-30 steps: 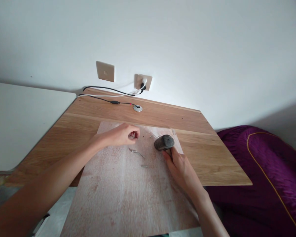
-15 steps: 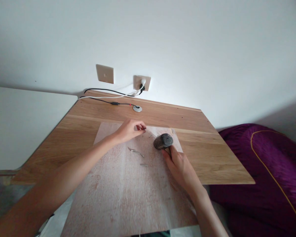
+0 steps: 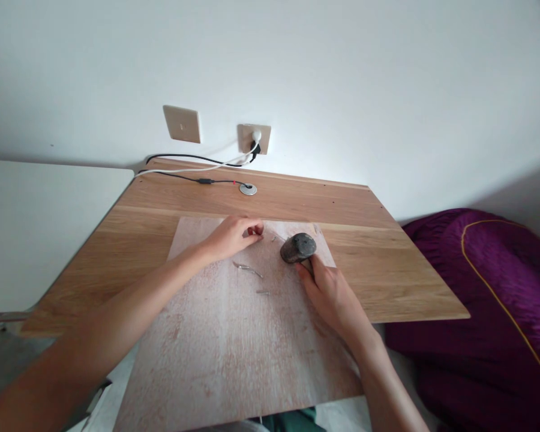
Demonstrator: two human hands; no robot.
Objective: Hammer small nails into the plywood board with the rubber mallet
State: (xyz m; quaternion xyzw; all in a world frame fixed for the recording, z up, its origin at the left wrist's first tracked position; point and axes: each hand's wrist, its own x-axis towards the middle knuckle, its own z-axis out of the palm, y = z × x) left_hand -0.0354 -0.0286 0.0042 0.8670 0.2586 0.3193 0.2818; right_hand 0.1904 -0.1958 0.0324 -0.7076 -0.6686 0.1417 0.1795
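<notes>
Across the wooden table [image 3: 405, 288], head view: pale, streaked board [image 3: 198, 360] jutting past the near edge, most room over its near half. At the board's far right, dark hammer [image 3: 298, 248] with scuffed, rounded head; right hand [image 3: 330, 291] wrapped tight round its handle. Thin metal bits [image 3: 243, 266] loose to its left. Left hand [image 3: 234, 235] by the far edge, fingers curled toward thumb; hard to see whether pinching anything. Nearer the hammer than a second ago.
</notes>
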